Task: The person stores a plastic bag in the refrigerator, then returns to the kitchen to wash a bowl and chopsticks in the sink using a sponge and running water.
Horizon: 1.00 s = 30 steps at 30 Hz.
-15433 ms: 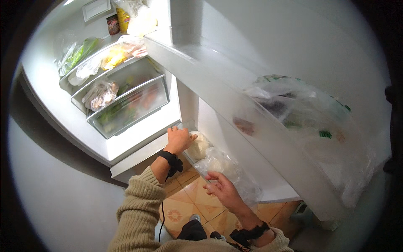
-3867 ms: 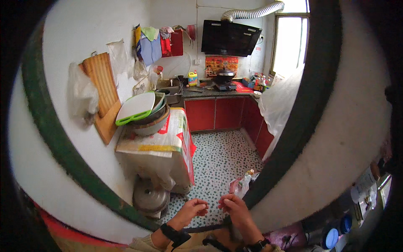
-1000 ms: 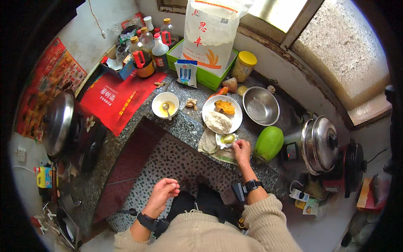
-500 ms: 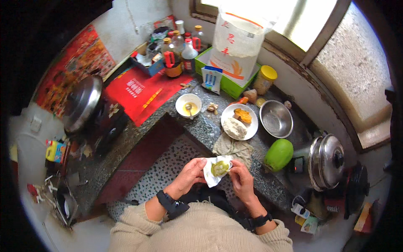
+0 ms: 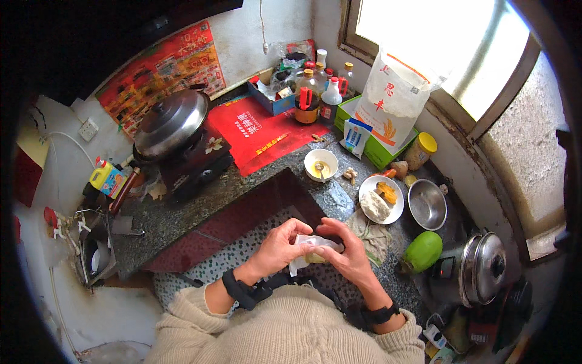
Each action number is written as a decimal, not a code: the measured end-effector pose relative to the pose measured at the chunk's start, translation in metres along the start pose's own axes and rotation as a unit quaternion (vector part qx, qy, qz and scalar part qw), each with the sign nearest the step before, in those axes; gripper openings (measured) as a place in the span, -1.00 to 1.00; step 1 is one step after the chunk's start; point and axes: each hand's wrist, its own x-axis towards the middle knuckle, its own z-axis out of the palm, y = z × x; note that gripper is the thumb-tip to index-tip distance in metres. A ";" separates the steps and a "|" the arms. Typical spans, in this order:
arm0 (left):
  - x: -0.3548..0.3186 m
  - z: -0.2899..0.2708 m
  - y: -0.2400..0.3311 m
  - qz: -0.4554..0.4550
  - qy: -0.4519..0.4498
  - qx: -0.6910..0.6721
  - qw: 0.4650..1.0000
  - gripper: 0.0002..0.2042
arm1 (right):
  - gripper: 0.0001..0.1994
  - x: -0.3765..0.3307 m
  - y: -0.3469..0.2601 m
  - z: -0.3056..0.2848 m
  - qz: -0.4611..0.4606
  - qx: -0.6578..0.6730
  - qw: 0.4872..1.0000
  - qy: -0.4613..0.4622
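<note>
Both hands hold a small white wrapper [image 5: 297, 265] in front of my body, above the floor beside the counter. My left hand [image 5: 276, 246] pinches its left side between thumb and fingers. My right hand [image 5: 350, 255] is curled round the other side, its thumb laid across the wrapper. A bit of a yellowish-green lump [image 5: 315, 258] shows inside; most of it is hidden by the fingers and the wrapper. Beyond my hands on the counter, a white bowl [image 5: 313, 174] holds a yellow liquid and a spoon. A plate [image 5: 397, 212] bears a whitish lump and orange-yellow pieces.
A steel bowl [image 5: 427, 203], a green papaya-like fruit [image 5: 422, 252] and a lidded steel pot [image 5: 490, 270] stand at the right. Bottles [image 5: 307, 100] and a large flour bag [image 5: 391, 100] are at the back. A lidded wok [image 5: 173, 121] sits on the left counter.
My view has turned left, so the counter things appear further right. The wrapper, spread open before with the yellow-green lump showing, is now folded up between my hands, which are closer together.
</note>
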 end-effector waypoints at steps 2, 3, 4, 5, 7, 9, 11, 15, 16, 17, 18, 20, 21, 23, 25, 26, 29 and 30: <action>-0.006 -0.004 0.009 0.012 -0.001 0.033 0.999 -0.75 | -0.65 0.004 -0.001 0.004 0.004 -0.027 0.999 -0.040; -0.007 -0.006 0.010 0.016 -0.004 0.033 0.999 -0.76 | -0.70 0.006 -0.002 0.006 0.006 -0.041 0.997 -0.059; -0.009 -0.010 0.009 0.018 -0.006 0.034 0.999 -0.77 | -0.80 0.007 -0.009 0.011 0.023 -0.015 0.999 -0.044; -0.011 -0.012 0.008 0.020 -0.007 0.034 0.999 -0.78 | -0.80 0.008 -0.010 0.013 0.022 -0.018 0.998 -0.051; -0.013 -0.016 0.001 0.026 -0.014 -0.014 0.999 -0.80 | -0.80 0.011 -0.013 0.014 0.021 -0.027 0.997 -0.063; -0.013 -0.018 -0.001 0.027 -0.026 -0.045 0.998 -0.81 | -0.81 0.011 -0.013 0.015 0.005 -0.059 0.997 -0.047; -0.014 -0.020 0.000 0.020 -0.041 -0.056 0.997 -0.80 | -0.83 0.012 -0.012 0.016 -0.016 -0.078 0.996 -0.038; -0.012 -0.013 0.008 0.073 0.035 0.120 0.989 -0.82 | -0.84 0.010 -0.015 0.017 -0.051 -0.106 0.992 -0.038; -0.011 -0.011 0.008 0.080 0.041 0.120 0.989 -0.83 | -0.85 0.010 -0.017 0.017 -0.055 -0.117 0.991 -0.038; -0.010 -0.008 0.007 0.087 0.046 0.120 0.988 -0.83 | -0.85 0.009 -0.017 0.017 -0.042 -0.124 0.990 -0.046; -0.009 -0.006 0.006 0.094 0.051 0.121 0.987 -0.83 | -0.85 0.009 -0.018 0.017 -0.028 -0.131 0.990 -0.055; -0.005 -0.005 0.005 0.086 0.045 0.142 0.985 -0.84 | -0.86 0.008 -0.018 0.013 -0.021 -0.150 0.986 -0.068; -0.003 -0.004 0.005 0.082 0.043 0.152 0.984 -0.84 | -0.86 0.007 -0.017 0.010 -0.027 -0.161 0.984 -0.076; -0.002 -0.005 0.006 0.068 0.026 0.144 0.987 -0.85 | -0.87 0.005 -0.014 0.008 -0.043 -0.170 0.981 -0.078; -0.001 -0.004 0.004 0.058 0.020 0.139 0.988 -0.86 | -0.89 0.003 -0.011 0.010 -0.060 -0.169 0.982 -0.066; 0.000 -0.003 0.001 0.056 0.022 0.137 0.989 -0.86 | -0.90 0.003 -0.009 0.011 -0.081 -0.161 0.983 -0.047; 0.003 -0.001 0.000 0.054 0.033 0.113 0.992 -0.86 | -0.90 0.003 -0.006 0.020 -0.128 -0.156 0.979 0.002; 0.005 0.000 0.001 0.055 0.037 0.102 0.993 -0.85 | -0.90 0.004 -0.007 0.022 -0.134 -0.168 0.976 0.015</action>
